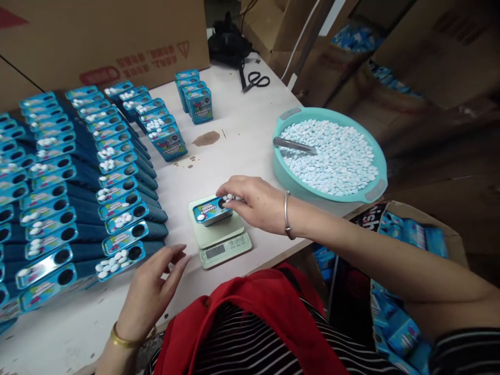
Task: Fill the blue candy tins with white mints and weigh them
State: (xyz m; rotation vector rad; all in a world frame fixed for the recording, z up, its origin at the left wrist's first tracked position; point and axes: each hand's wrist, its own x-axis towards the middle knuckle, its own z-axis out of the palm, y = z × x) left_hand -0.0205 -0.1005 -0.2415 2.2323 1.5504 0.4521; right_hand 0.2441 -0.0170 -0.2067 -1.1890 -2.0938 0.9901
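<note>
My right hand point(253, 202) is closed on a few white candies point(233, 197) at the open end of a blue candy tin point(213, 210). That tin sits on a pale green digital scale point(222, 237), with one candy lying on its top. The scale's display cannot be read. Left of the scale, my left hand point(158, 284) rests low over the table's near edge, its fingers loosely curved, apart from the thumb and holding nothing. Close by it stand rows of blue tins point(124, 216) with round dark openings, many bearing loose candies on top.
A turquoise basin point(289, 177) full of white candies stands to the right, with a metal scoop point(295, 145) in it. Black scissors point(255, 82) lie at the back near a brown stain point(207, 138). A carton of blue tins point(424, 237) is below right. A large cardboard box point(117, 31) walls the back.
</note>
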